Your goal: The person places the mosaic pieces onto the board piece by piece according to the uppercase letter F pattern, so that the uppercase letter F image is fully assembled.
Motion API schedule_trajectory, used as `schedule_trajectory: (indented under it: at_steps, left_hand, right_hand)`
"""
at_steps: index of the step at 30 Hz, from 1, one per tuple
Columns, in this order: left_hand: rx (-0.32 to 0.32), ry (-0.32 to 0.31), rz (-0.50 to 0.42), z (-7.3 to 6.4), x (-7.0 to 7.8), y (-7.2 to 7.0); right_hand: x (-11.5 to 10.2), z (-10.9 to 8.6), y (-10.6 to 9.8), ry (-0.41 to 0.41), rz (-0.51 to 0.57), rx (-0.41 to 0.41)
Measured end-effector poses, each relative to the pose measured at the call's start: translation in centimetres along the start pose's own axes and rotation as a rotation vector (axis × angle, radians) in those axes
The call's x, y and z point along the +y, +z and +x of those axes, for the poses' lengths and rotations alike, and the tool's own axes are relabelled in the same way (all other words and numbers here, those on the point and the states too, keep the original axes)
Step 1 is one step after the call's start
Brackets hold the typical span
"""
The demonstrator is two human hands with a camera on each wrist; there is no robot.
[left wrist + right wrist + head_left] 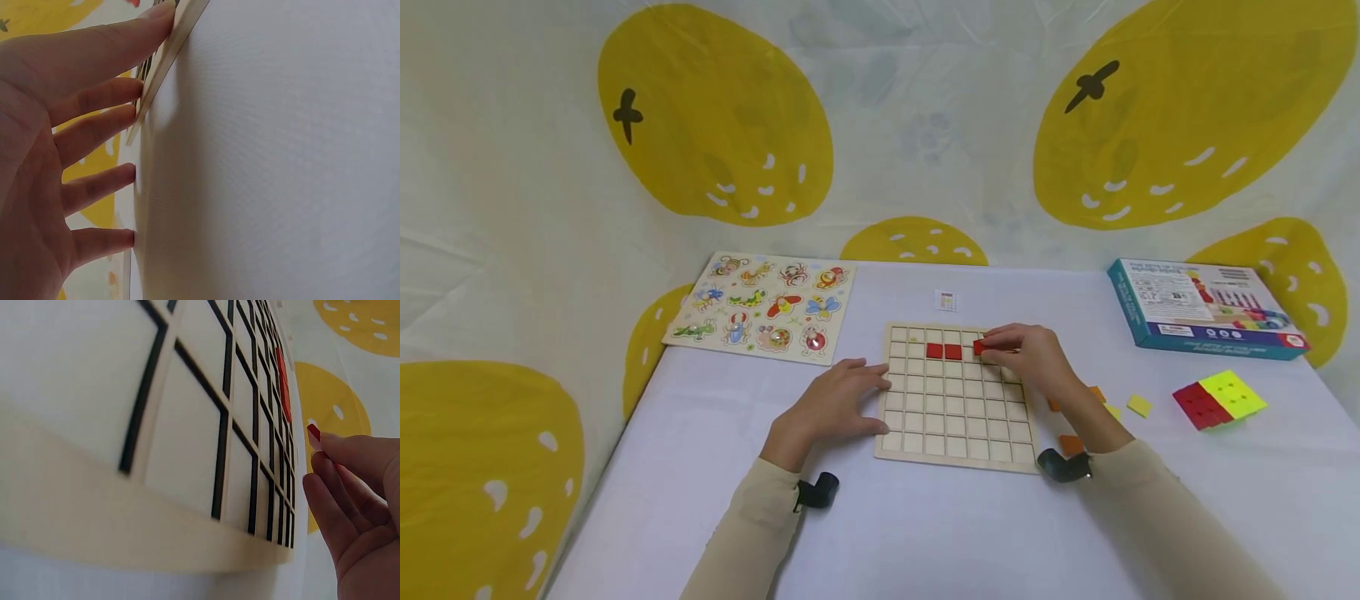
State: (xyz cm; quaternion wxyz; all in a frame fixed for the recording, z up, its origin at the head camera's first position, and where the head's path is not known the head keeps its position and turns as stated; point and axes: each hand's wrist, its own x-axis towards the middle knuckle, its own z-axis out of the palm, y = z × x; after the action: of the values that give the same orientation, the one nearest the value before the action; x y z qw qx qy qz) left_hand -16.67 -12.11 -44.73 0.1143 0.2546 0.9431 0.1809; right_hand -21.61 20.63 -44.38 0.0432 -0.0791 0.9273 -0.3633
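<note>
A square wooden grid board (955,460) lies on the white table in front of the person. Two red square tiles (943,352) sit side by side in its second row from the far edge. The right hand (1033,358) pinches another red tile (314,433) between thumb and fingers, just above that row and right of the two tiles; a gap shows between tile and board in the right wrist view. With fingers spread, the left hand (838,402) touches the board's left edge, thumb and some fingertips on it, the other fingertips on the table (281,156).
Orange tiles (1072,445) and yellow tiles (1139,405) lie right of the board, some partly behind the right arm. Farther right are a puzzle cube (1219,400) and a teal box (1210,308). An insect puzzle board (760,308) lies back left; a small printed card (946,301) lies behind the grid.
</note>
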Motion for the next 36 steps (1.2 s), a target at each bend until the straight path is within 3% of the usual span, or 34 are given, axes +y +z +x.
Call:
schedule_trajectory:
  at_steps: [14,36]
  left_hand:
    - [-0.004,-0.003,0.015,0.1,0.0,0.0]
    - [-0.004,-0.005,-0.003,0.1,-0.1,0.0]
  right_hand:
    - [-0.5,0.6,1.2,-0.003,-0.047,-0.041]
    - [-0.3,0.9,1.7,0.0,-0.096,-0.008]
